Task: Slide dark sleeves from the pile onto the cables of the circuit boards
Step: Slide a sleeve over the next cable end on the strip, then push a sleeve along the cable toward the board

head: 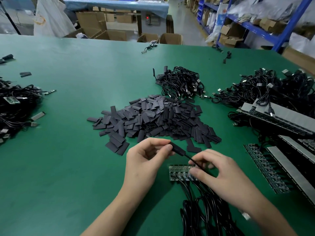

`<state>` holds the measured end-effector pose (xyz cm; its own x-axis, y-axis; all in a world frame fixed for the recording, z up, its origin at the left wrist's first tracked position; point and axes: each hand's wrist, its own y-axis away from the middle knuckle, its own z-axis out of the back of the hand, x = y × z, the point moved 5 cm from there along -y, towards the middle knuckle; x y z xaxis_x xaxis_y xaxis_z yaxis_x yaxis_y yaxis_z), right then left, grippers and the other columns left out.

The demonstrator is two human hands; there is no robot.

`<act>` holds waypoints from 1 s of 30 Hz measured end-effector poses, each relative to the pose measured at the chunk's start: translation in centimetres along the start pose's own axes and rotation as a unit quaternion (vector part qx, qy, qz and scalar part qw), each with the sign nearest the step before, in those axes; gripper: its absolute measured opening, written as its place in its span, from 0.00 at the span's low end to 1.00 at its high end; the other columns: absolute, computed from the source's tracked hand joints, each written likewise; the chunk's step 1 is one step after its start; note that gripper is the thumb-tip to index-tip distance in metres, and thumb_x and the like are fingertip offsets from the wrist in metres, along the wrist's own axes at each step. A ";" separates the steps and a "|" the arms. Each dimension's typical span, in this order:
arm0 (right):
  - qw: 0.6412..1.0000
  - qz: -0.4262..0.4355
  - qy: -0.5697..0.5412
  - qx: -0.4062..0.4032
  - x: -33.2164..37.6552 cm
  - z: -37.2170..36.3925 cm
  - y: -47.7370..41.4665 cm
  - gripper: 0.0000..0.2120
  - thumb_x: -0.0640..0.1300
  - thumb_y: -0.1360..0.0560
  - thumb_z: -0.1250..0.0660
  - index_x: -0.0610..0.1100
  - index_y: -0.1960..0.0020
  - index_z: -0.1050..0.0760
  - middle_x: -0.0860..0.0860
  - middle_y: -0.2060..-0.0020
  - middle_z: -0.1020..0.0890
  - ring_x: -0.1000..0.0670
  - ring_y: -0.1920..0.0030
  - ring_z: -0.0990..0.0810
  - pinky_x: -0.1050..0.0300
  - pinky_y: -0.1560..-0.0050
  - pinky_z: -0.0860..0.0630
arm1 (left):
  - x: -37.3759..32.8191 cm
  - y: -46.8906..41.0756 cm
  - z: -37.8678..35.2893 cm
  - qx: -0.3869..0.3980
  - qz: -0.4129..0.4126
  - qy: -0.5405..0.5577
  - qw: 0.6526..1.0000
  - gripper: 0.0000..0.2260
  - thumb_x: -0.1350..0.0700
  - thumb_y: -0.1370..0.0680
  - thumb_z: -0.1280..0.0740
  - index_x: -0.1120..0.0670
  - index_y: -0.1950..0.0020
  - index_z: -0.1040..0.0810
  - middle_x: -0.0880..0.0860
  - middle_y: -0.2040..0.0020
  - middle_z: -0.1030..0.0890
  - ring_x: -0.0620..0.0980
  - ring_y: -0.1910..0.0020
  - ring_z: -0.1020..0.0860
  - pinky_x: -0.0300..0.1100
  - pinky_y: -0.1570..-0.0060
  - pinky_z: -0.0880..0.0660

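A: What are the hands doing?

B: The left hand (146,160) pinches a dark sleeve (178,149) between its thumb and fingers. It holds the sleeve up, just above the table.

A: And the other one?

B: The right hand (219,174) pinches a thin black cable (191,159) with its thumb and first finger. The cable comes out of the end of the sleeve that is nearer the right hand.

A: What is under the hands?

B: A little row of circuit boards (179,172) lies flat on the green table (68,150). The right hand's thumb is over one end of the row. Black wires (204,210) run from the boards toward the person and curl into loops.

A: Where do the sleeves come from?

B: A big pile of sleeves (158,120) sits just past the hands, in the middle of the table. They are flat, dark and short. Some lie loose at the pile's edge, near the left hand.

A: What is behind the pile?

B: A heap of black cords with plugs (180,82) touches the far side of the pile. A bigger heap of cords (281,89) is off to the right.

A: And on the right side?

B: Long strips of boards (272,171) lie there, and a stack of more strips (276,114) lies beyond them, close to the bigger heap.

A: On the left?

B: Another tangle of cords (15,106), well apart from the hands.

A: And past the table?

B: Brown boxes (102,26) on the floor and blue shelves (255,26) at the right.
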<state>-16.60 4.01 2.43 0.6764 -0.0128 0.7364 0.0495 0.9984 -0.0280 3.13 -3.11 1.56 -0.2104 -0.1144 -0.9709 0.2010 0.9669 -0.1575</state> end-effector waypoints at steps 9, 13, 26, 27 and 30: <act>0.994 -0.003 0.111 0.007 0.3 2.4 -0.4 0.08 0.49 0.23 0.27 0.58 0.60 0.20 0.67 0.56 0.18 0.62 0.53 0.20 0.66 0.56 0.28 | 0.5 -0.6 1.2 -0.021 0.018 -0.029 0.999 0.06 0.58 0.23 0.25 0.49 0.47 0.15 0.51 0.53 0.13 0.50 0.53 0.15 0.39 0.52 0.21; 0.995 -0.016 0.058 -0.076 1.7 6.0 -2.4 0.07 0.45 0.21 0.29 0.53 0.58 0.19 0.60 0.62 0.14 0.61 0.61 0.16 0.68 0.60 0.25 | 0.2 -0.5 0.8 0.084 -0.055 -0.384 0.918 0.28 0.29 0.29 0.31 0.42 0.35 0.22 0.37 0.45 0.23 0.39 0.44 0.25 0.35 0.44 0.29; 0.960 -0.017 0.195 -0.199 7.6 13.8 -24.4 0.13 0.53 0.18 0.34 0.46 0.40 0.19 0.44 0.53 0.14 0.45 0.56 0.14 0.51 0.47 0.20 | 0.9 0.6 -0.7 0.275 -0.079 -0.503 0.816 0.28 0.24 0.32 0.34 0.39 0.39 0.25 0.37 0.46 0.27 0.38 0.43 0.31 0.39 0.41 0.33; 0.960 -0.039 0.214 -0.177 7.9 14.0 -26.1 0.17 0.55 0.17 0.35 0.45 0.36 0.21 0.41 0.45 0.15 0.41 0.47 0.16 0.51 0.41 0.23 | 0.9 0.5 -0.6 0.279 -0.076 -0.495 0.819 0.26 0.26 0.29 0.33 0.39 0.38 0.25 0.37 0.45 0.25 0.37 0.43 0.30 0.41 0.39 0.32; 0.966 -0.047 0.204 -0.153 8.3 13.2 -27.4 0.21 0.56 0.16 0.37 0.42 0.31 0.24 0.41 0.35 0.20 0.41 0.38 0.22 0.50 0.39 0.27 | 0.7 0.1 0.0 0.292 -0.021 -0.413 0.863 0.16 0.40 0.22 0.30 0.40 0.35 0.23 0.37 0.42 0.20 0.36 0.42 0.24 0.44 0.37 0.28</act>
<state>-22.03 -22.75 18.21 0.8886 -0.1862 0.4193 0.2978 0.9293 -0.2185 2.96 -3.09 0.89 0.4755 -0.5024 -0.7222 0.7079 0.7059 -0.0251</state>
